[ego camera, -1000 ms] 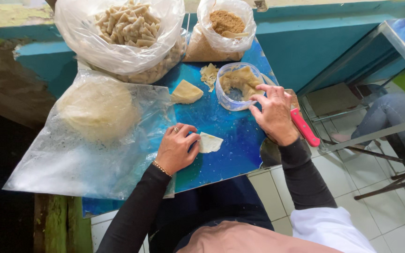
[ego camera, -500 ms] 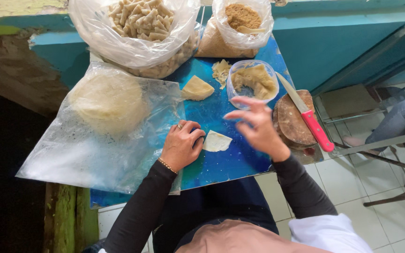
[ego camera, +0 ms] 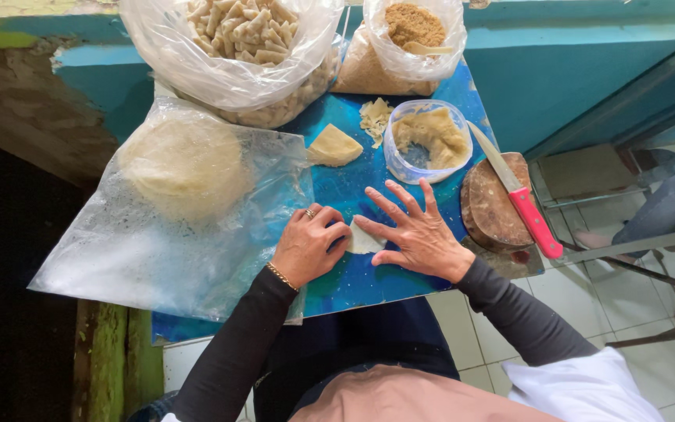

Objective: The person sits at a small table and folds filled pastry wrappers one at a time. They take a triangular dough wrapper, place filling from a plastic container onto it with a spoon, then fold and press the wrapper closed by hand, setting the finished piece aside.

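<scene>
Wrapper w/ no filling showing yet: I'm pinching it w/ curled left hand, pressing w/ splayed, flat right hand; bag of rolled pieces filling.

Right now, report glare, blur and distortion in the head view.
Head view: soft daylight; glare on the clear plastic sheet and glossy blue tabletop; both hands sharp, left hand and right hand; wide-angle bending toward the edges.

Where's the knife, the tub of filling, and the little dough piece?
knife (ego camera: 537, 223), head view, on its pink handle.
tub of filling (ego camera: 428, 141), head view, on the filling inside.
dough piece (ego camera: 362, 238), head view, its visible middle.
</scene>
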